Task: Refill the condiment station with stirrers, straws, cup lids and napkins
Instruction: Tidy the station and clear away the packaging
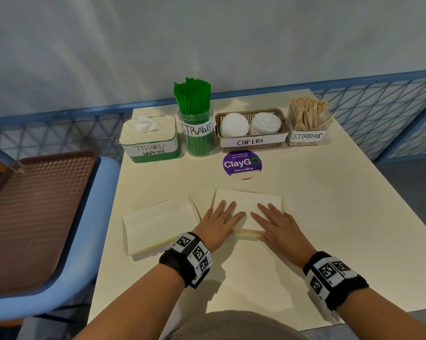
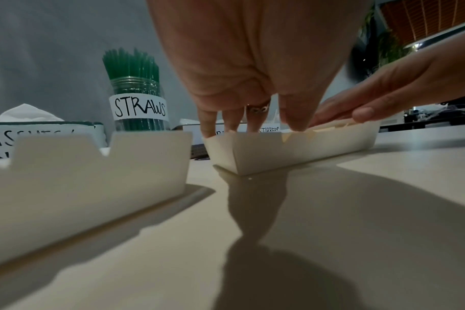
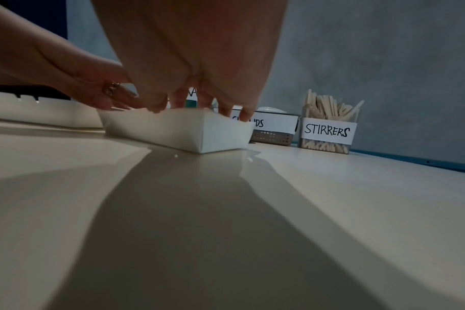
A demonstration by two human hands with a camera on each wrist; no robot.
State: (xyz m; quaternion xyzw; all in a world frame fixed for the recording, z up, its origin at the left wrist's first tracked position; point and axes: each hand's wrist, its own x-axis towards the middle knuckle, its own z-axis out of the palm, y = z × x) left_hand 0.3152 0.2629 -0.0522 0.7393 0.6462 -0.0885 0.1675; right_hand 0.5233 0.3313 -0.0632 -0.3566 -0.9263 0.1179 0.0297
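**Both palms flat on the stirrer box**

From where I stand, the person's left hand [image 1: 220, 220] and right hand [image 1: 279, 223] lie side by side on a white box [image 1: 253, 201] near the front of the bench [image 1: 329, 204]. On each, the grip is slack: fingers straight, pressing the top, closed round nothing. A second box [image 1: 155, 224] lies just to the left, untouched. At the back the straws [image 1: 193, 99], cup lids [image 1: 234, 125], stirrers [image 1: 308, 114] and the napkin box [image 1: 149, 139] all look stocked, so I take this for closing or flattening a spent supply box.

To do it well, I'd press evenly with both palms and keep the fingertips clear of the flap edge, so the card folds on its crease and the box doesn't skate over the smooth bench.

The head view makes the box look like a flat sheet. The left wrist view shows it as a shallow open tray with pale sticks, stirrers probably, under the right hand's fingers [image 2: 358, 111], and the second box's notched wall. The right wrist view shows the fingertips [image 3: 246, 115] over the tray's far rim.
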